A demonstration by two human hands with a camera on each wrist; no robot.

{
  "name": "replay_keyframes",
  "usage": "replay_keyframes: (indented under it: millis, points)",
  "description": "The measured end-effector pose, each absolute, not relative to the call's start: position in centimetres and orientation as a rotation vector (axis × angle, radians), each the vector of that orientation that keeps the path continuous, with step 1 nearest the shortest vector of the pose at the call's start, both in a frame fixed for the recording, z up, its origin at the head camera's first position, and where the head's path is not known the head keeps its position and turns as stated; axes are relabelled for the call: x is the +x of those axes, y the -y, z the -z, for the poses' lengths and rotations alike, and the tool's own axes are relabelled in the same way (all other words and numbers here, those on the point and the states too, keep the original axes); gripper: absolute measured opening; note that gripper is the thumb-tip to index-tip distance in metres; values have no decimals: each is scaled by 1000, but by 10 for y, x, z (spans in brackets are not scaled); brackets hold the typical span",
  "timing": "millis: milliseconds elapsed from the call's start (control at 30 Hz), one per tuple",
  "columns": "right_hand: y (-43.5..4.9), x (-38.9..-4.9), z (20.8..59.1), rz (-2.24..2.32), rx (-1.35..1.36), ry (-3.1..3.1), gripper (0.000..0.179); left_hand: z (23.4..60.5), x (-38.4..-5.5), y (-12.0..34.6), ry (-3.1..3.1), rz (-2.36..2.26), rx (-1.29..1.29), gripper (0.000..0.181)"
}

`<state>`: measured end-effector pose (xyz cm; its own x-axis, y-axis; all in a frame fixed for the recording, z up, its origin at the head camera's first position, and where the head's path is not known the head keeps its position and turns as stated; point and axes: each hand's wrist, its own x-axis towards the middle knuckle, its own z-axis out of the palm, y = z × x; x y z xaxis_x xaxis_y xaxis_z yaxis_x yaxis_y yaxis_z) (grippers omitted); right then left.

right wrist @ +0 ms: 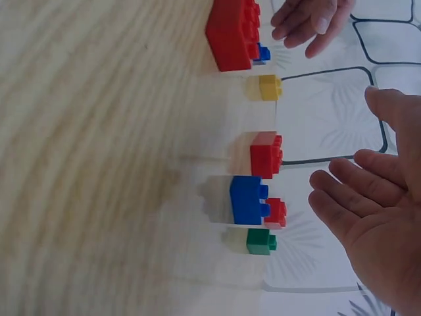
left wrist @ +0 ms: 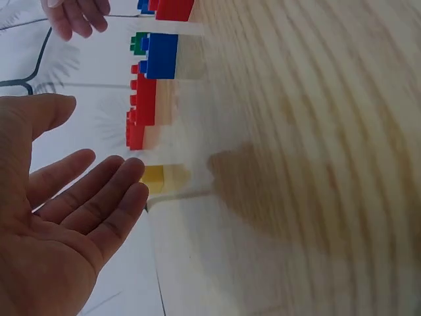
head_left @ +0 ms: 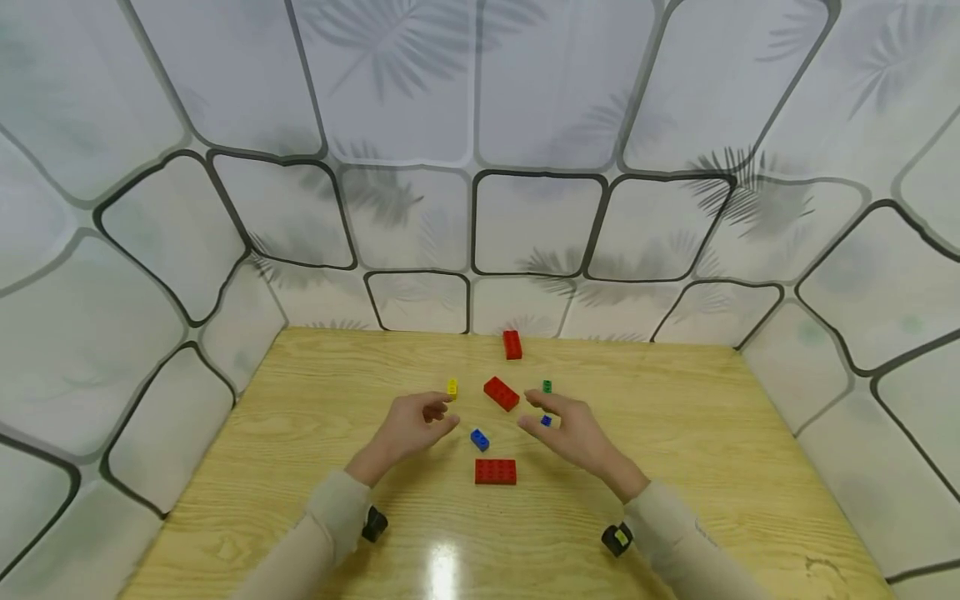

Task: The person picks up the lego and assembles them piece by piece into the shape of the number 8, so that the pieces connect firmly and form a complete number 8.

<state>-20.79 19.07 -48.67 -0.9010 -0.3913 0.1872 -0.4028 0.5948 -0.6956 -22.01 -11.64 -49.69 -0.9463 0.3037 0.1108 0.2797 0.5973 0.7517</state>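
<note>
My left hand (head_left: pixel 411 425) hovers over the wooden table with relaxed fingers and nothing in its grasp. Closest to its fingertips is a yellow toy brick (head_left: pixel 452 388), and a blue brick (head_left: pixel 480 440) lies just to the right of its thumb. Across from it, my right hand (head_left: pixel 573 429) is likewise loose and holds nothing, thumb apart from the fingers. A small blue brick (head_left: pixel 546 421), partly hidden, shows between that thumb and fingers; beyond them sits a green brick (head_left: pixel 547 387). Between the hands lies a slanted red brick (head_left: pixel 501 393).
Nearer the body, a wide red brick (head_left: pixel 496 472) lies crosswise on the table (head_left: pixel 300 500). At the back, another red brick (head_left: pixel 512 345) stands close to the patterned wall covering (head_left: pixel 525 242), which also encloses both sides.
</note>
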Motion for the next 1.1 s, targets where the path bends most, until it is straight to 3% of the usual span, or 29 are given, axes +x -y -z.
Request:
replay_keyframes:
  millis: [267,1100]
  points:
    - [-187,-198,498,-1275,716,2847,57,508,-219,110,-2760,-1305,574,35]
    - [-185,-186,521,-1222,852,2967,41,526,-211,94,-2725,-1255,658,37]
